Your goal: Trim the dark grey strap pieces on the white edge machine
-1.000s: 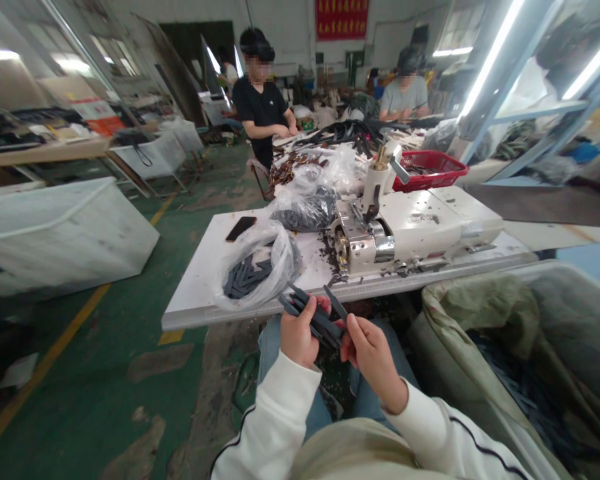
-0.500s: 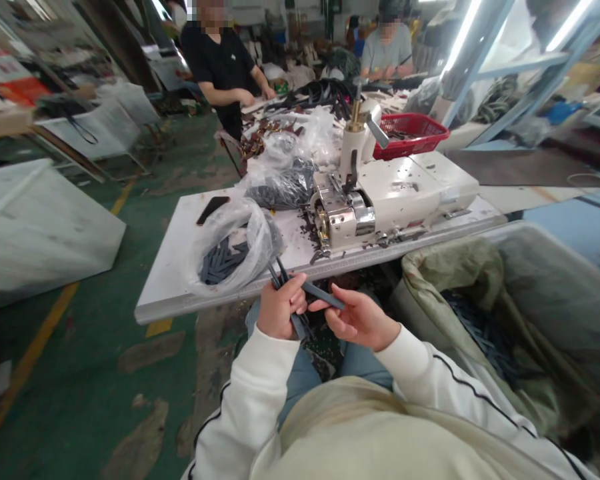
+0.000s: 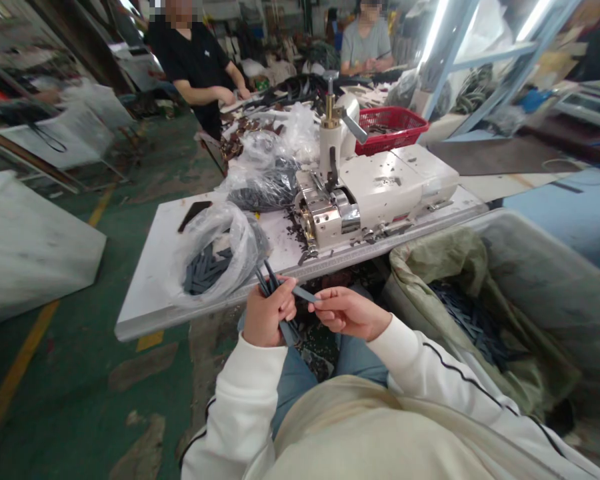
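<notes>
My left hand (image 3: pixel 269 312) is closed around a small bundle of dark grey strips (image 3: pixel 289 332), whose ends stick out above and below the fist. My right hand (image 3: pixel 349 311) pinches the end of a single grey strip (image 3: pixel 305 293) that spans the gap between the two hands. Just beyond my left hand, an open clear plastic bag (image 3: pixel 237 250) holds many similar strips (image 3: pixel 207 268). Past my hands on the white table stands a cream machine (image 3: pixel 380 193) with a metal head, dark scraps scattered about it.
A bin lined with green cloth (image 3: pixel 405 257) stands at my right, with dark strips (image 3: pixel 473 320) inside. Behind the machine is a red basket (image 3: pixel 395 130). Two people work at the far side. A white bin (image 3: pixel 35 243) stands on the floor at left.
My right hand has shifted its grip on the single strip, which now shows shorter between the hands. The view has turned slightly right, so the table and machine appear further left.
</notes>
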A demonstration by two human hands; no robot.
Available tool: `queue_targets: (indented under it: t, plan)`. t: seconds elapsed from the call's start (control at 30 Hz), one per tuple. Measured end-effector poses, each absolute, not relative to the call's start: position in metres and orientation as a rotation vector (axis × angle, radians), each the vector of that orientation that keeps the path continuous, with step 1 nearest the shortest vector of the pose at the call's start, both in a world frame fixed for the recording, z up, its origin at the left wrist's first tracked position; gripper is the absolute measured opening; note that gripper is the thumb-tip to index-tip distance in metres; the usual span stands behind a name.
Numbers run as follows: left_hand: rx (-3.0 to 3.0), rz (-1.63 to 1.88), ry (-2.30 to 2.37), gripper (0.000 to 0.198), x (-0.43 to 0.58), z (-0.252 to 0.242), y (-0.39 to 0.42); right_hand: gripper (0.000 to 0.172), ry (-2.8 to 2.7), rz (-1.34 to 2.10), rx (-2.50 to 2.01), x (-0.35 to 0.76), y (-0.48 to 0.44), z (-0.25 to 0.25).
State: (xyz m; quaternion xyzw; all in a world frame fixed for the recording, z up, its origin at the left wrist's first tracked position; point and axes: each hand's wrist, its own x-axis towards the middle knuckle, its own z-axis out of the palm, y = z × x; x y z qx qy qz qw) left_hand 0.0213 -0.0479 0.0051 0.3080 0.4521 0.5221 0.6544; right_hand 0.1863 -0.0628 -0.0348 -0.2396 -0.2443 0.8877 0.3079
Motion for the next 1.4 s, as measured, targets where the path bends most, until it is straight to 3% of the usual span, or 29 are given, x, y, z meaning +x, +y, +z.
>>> queue_targets:
  t: [0.07,0.13,0.23,0.3,0.37,0.63,0.93,1.2,1.3,1.4]
  plan:
    - [0.710,1.193,1.040,0.023,0.021,0.000,-0.047,0.022,-0.736,2.198,-0.735,0.184,-0.063,-0.035]
    - [0.736,1.186,1.044,0.024,0.019,-0.003,-0.047,0.035,-0.770,2.153,-0.761,0.183,-0.064,-0.037]
    - [0.849,1.083,1.032,0.025,0.018,-0.009,-0.051,0.055,-0.665,2.428,-0.607,0.180,-0.067,-0.046]
    - [0.947,0.966,1.013,0.028,0.016,-0.015,-0.052,0.046,-0.623,2.605,-0.495,0.178,-0.067,-0.056]
    - [0.950,0.903,0.985,0.031,0.013,-0.022,-0.051,0.034,-0.680,2.575,-0.495,0.178,-0.061,-0.065]
    - [0.525,1.045,1.030,0.047,-0.003,-0.032,-0.026,0.035,-0.869,1.272,-1.219,0.221,0.060,-0.041]
    - [0.408,1.128,1.086,0.042,-0.016,-0.044,-0.025,0.025,-0.707,1.243,-1.186,0.227,0.106,-0.034]
    - [0.470,1.069,1.140,0.038,-0.009,-0.031,-0.029,0.031,-0.593,1.055,-1.192,0.234,0.104,-0.027]
    - [0.493,1.038,1.094,0.037,-0.006,-0.022,-0.032,0.032,-0.567,0.735,-1.361,0.275,0.059,-0.037]
    - [0.548,1.014,0.988,0.034,-0.001,-0.015,-0.034,0.039,-0.643,-0.016,-1.943,0.345,-0.014,-0.064]
